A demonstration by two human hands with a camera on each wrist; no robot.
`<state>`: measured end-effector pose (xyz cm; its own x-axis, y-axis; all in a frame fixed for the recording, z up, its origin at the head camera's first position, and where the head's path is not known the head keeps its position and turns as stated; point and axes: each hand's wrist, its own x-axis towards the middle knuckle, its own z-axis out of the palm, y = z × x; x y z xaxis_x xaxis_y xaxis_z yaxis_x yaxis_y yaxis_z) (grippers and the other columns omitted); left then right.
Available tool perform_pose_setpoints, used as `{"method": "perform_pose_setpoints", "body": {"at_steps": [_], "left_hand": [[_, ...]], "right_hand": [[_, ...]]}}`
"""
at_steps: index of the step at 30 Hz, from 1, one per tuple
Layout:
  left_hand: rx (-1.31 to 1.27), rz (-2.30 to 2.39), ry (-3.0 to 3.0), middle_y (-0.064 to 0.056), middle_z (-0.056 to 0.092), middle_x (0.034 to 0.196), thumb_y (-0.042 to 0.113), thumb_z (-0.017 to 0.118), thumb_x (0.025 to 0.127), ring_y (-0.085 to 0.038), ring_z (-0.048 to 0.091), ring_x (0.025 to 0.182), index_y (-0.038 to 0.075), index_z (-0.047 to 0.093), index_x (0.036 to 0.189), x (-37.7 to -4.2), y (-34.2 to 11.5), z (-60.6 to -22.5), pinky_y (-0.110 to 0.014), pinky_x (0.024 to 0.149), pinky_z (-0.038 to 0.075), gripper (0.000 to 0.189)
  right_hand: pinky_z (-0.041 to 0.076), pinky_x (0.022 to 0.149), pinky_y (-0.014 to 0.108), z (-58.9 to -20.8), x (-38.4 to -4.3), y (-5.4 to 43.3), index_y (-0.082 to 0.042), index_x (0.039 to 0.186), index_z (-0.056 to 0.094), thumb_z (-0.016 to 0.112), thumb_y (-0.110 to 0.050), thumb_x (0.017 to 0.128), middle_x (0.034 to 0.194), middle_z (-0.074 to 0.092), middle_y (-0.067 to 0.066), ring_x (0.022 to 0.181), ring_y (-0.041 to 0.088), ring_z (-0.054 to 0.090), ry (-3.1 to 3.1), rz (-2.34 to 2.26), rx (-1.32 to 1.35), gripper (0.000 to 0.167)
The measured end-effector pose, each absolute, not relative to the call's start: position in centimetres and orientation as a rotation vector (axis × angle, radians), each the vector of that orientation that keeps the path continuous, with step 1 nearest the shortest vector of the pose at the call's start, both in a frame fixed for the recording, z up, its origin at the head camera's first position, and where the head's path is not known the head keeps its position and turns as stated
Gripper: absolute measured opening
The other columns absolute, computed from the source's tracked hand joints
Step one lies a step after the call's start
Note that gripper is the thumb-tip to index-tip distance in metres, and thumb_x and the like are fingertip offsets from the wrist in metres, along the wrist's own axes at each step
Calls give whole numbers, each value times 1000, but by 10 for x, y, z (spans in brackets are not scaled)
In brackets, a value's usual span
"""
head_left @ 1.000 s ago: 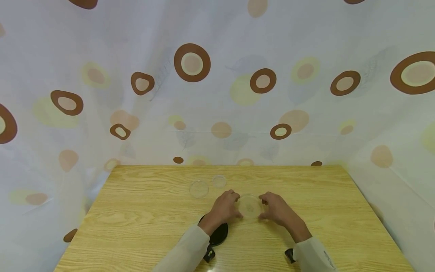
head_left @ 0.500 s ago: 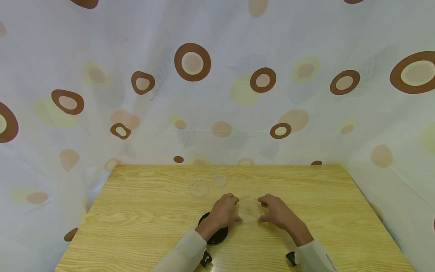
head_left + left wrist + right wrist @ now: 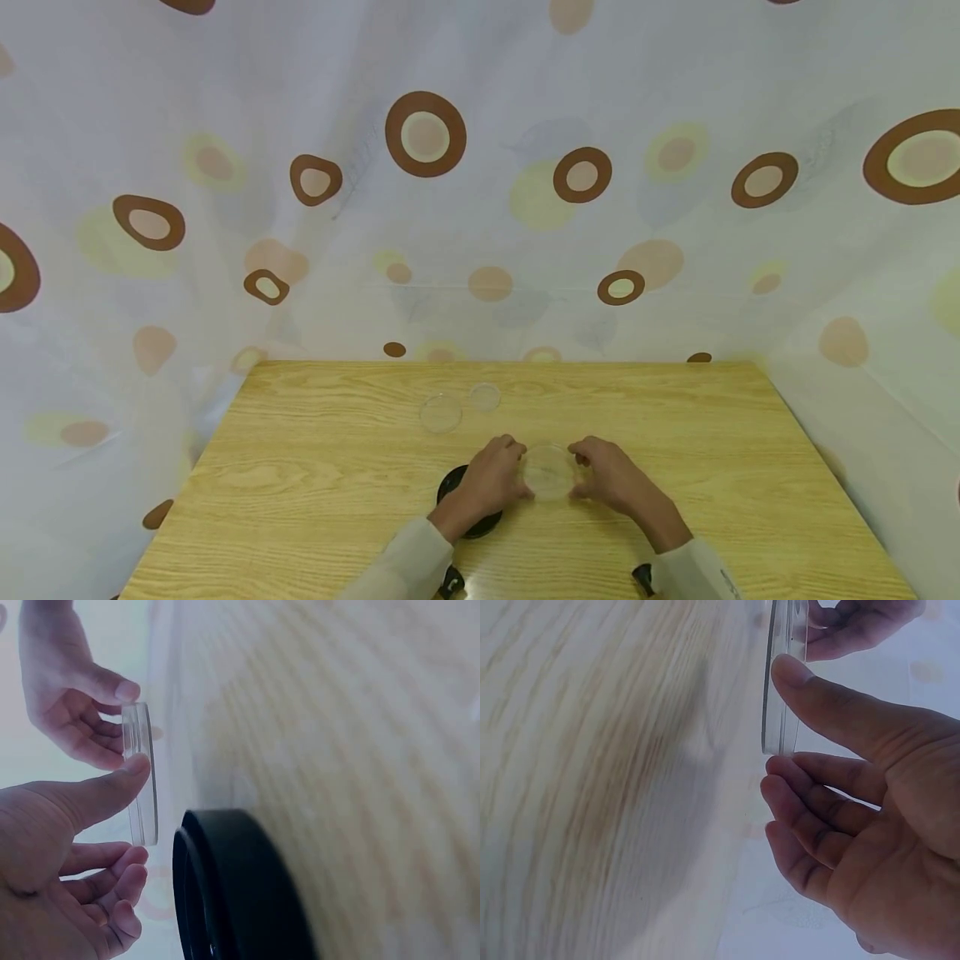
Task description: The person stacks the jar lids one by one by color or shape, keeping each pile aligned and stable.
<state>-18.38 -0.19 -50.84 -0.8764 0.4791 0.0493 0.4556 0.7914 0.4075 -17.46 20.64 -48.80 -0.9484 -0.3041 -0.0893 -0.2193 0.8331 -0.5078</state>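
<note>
A clear round petri dish [image 3: 549, 472] is held level between both hands, a little above the wooden table. My left hand [image 3: 489, 482] pinches its left edge, with the thumb at the near side and fingertips at the far side. On the opposite edge my right hand [image 3: 611, 477] pinches it in the same way. Seen edge-on in the left wrist view, the dish [image 3: 140, 776] has stacked rims, like a base with its lid on. In the right wrist view the thumb and index fingertip touch the dish [image 3: 781, 712], with the other fingers curled below.
A black round dish-like object [image 3: 482, 526] lies on the table [image 3: 315, 500] under my left wrist, partly covered by it. Two smaller clear round dishes stand farther back, a larger one [image 3: 440, 414] and a smaller one [image 3: 485, 397]. A patterned curtain [image 3: 487, 208] hangs behind the table.
Both hands have moved a little toward me, with the petri dish between them. The black object and the two other clear dishes have stayed in place.
</note>
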Motion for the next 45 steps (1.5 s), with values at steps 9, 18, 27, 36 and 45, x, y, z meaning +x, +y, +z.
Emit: {"method": "perform_pose_setpoints", "body": {"at_steps": [9,18,27,36,45], "left_hand": [[796,642,2949,-2,60,104,35,83,72,-15,57,93,4,63,117,-176,-3,-514,-24,77,50,58],[720,700,2948,-3,60,99,30,86,68,-17,56,89,2,65,114,-166,-1,-513,-26,73,50,57],[735,613,2957,-3,58,89,30,87,66,-15,53,79,3,67,101,-158,1,-512,-24,67,46,48],[718,557,2964,-3,58,85,33,88,63,-14,52,75,3,69,100,-155,3,-512,-22,64,44,52],[693,571,2951,-1,56,85,32,88,63,-12,50,74,4,67,99,-154,3,-517,-22,65,43,50]], "right_hand": [[50,76,37,-486,-168,206,7,116,60,85,-12,65,96,61,8,88,19,57,2835,-750,-475,60],[49,74,36,-489,-164,203,6,113,62,87,-11,63,93,62,7,85,18,57,2843,-699,-484,58],[50,73,36,-493,-159,202,4,110,63,88,-11,60,92,61,5,84,18,56,2806,-723,-510,57],[46,66,29,-493,-157,201,-2,97,63,88,-13,58,85,58,2,75,12,50,2812,-656,-576,47],[43,65,30,-498,-157,199,-7,86,60,88,-12,59,82,56,-1,73,12,47,2784,-641,-518,39]]}}
